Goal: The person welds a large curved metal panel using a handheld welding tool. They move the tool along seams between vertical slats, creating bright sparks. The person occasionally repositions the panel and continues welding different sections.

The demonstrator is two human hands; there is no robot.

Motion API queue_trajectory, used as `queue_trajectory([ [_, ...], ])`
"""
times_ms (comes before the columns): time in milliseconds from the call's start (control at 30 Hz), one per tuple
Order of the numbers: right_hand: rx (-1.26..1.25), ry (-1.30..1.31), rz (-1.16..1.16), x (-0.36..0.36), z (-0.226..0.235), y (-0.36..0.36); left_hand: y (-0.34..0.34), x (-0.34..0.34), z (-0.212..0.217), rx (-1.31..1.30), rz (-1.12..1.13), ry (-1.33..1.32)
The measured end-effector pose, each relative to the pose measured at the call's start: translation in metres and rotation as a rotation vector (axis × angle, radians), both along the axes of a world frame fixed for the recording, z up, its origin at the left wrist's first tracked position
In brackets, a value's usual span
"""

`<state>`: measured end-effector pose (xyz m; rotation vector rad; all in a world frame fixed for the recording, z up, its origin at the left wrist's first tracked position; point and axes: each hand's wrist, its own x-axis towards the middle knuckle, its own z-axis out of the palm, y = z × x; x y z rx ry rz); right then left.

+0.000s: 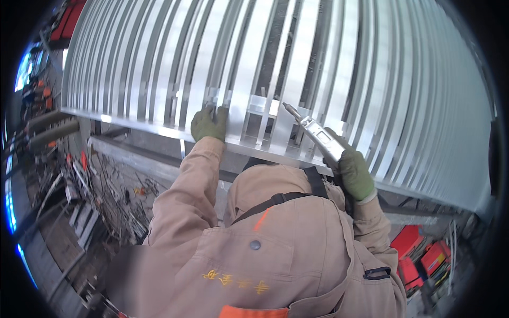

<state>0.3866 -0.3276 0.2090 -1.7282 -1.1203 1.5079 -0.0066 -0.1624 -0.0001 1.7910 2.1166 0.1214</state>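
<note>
My left hand [210, 124], in a green work glove, is at the near edge of a large panel of long silver metal slats [260, 69]. Its fingers are bent around one of the slats, with the fingertips partly hidden. A silver handheld welding gun [321, 137] is gripped in my right hand [354, 172], also gloved in green. The gun's narrow nozzle [289, 109] slants up and left over the slats, close to a crosspiece [263, 105] that runs between them. Whether the tip touches metal I cannot tell.
The panel's near rail [154, 127] curves across in front of me, with a grey support beam [132, 155] below. Scrap and tools [114, 185] litter the floor at left. Red cases [419, 257] sit at lower right; a red object [67, 21] stands at far left.
</note>
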Motion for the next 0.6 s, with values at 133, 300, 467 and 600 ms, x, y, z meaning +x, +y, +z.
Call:
queue_trajectory([
  [133, 0.057, 0.051, -0.221, -0.037, 0.004, -0.026, 0.007, 0.002, 0.006, -0.092, 0.000, -0.030],
  [300, 0.084, -0.058, -0.347, -0.055, 0.007, -0.053, 0.011, -0.002, 0.004, -0.129, 0.029, -0.061],
  [467, 0.070, -0.167, -0.384, -0.070, 0.002, -0.082, 0.019, 0.016, 0.003, -0.031, -0.064, -0.169],
  [600, 0.141, -0.159, -0.465, -0.085, -0.002, -0.088, 0.032, 0.068, -0.007, 0.037, -0.359, -0.213],
])
